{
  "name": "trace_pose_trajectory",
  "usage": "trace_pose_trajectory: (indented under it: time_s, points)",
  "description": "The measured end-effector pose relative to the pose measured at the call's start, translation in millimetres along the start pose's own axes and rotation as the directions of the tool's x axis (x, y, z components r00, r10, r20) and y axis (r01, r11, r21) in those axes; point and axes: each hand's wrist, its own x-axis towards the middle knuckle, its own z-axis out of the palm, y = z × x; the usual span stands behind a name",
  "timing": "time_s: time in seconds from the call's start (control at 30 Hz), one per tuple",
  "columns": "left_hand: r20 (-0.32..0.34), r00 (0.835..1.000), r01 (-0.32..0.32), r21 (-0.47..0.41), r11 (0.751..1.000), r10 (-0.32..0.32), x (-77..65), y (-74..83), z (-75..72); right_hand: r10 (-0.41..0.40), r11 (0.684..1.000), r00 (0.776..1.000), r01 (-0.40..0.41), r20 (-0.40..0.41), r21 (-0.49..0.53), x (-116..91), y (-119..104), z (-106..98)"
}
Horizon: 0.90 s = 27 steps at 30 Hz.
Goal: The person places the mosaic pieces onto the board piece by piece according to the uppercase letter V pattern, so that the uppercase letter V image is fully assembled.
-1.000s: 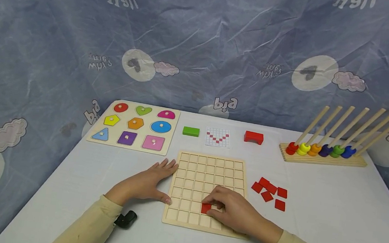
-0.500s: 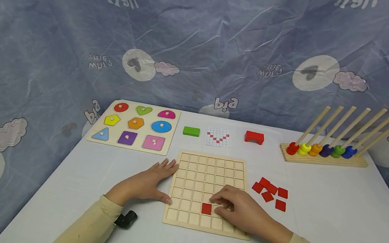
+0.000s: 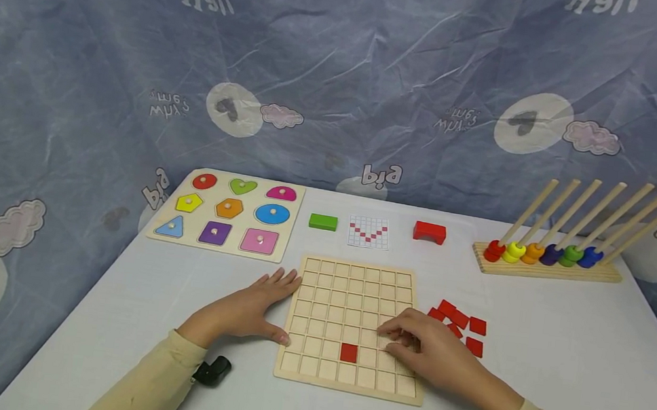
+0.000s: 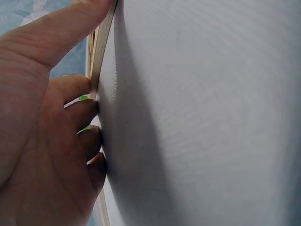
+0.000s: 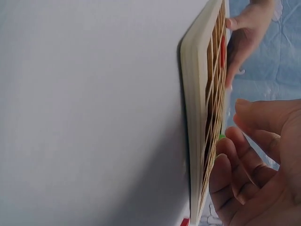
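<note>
A square wooden grid board [image 3: 316, 330] lies on the white table, with one red square tile [image 3: 349, 352] set in a cell of its second row from the front. My left hand [image 3: 251, 306] rests at the board's left edge, thumb and fingers spread; in the left wrist view the thumb [image 4: 70, 28] touches the board's edge. Over the board's right side hovers my right hand [image 3: 434, 348], fingers loosely bent with nothing between them, as the right wrist view also shows. Several loose red tiles [image 3: 476, 326] lie right of the board, partly hidden behind that hand.
Behind the board stand a green block [image 3: 323, 222], a pattern card [image 3: 369, 232] with red squares in a V, and a red arch block [image 3: 429, 232]. A shape puzzle [image 3: 220, 233] lies back left, and a peg rack [image 3: 548, 269] with coloured rings stands back right.
My right hand has let go of the red tile, leaving it in its cell, and has moved right toward the loose tiles. The left hand has stayed in place.
</note>
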Motion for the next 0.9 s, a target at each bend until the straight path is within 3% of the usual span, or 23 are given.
trace_pose_trajectory:
  time_s: [0.53, 0.9]
  points:
    - [-0.001, 1.000, -0.013, -0.010, 1.000, 0.013, -0.4, 0.0, -0.4, -0.007, 0.995, 0.990, -0.007, -0.141, -0.097, -12, 38, -23]
    - [0.001, 1.000, -0.011, 0.002, 1.000, 0.011, 1.4, -2.1, 1.2, 0.077, 0.978, 0.981, -0.110, -0.180, -0.179, -12, 57, -35]
